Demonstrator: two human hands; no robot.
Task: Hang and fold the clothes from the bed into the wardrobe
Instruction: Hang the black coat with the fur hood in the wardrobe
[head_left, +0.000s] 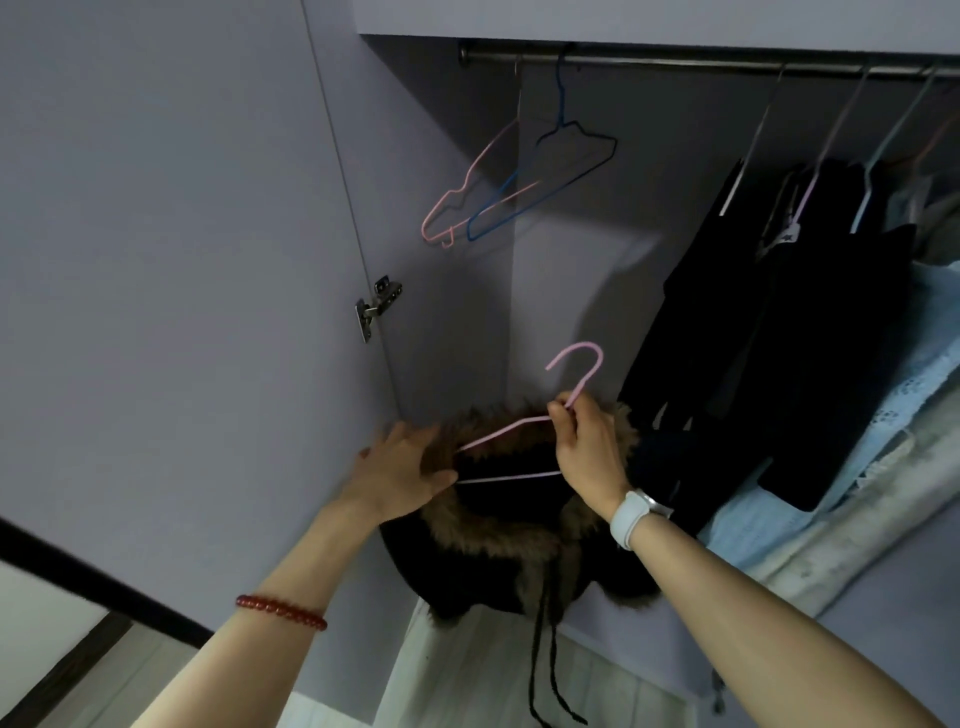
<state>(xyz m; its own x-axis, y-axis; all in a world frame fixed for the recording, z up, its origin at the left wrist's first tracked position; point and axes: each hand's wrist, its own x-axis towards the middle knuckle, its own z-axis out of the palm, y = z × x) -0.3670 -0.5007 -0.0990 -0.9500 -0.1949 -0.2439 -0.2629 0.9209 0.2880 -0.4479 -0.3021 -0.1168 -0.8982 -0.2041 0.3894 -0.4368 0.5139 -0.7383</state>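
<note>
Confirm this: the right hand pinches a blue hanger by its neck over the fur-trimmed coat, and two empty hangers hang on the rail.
Wrong colour. The head view shows the right hand pinching a pink hanger, not blue, over the fur-trimmed coat. Two empty hangers do hang on the rail.

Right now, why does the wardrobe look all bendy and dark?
Head view: the wide lens bows the rail and tilts the door; dim, bluish light leaves the dark clothes almost detail-free; a soft shadow falls on the back wall; the pink hanger in the right hand stays fairly sharp.
</note>
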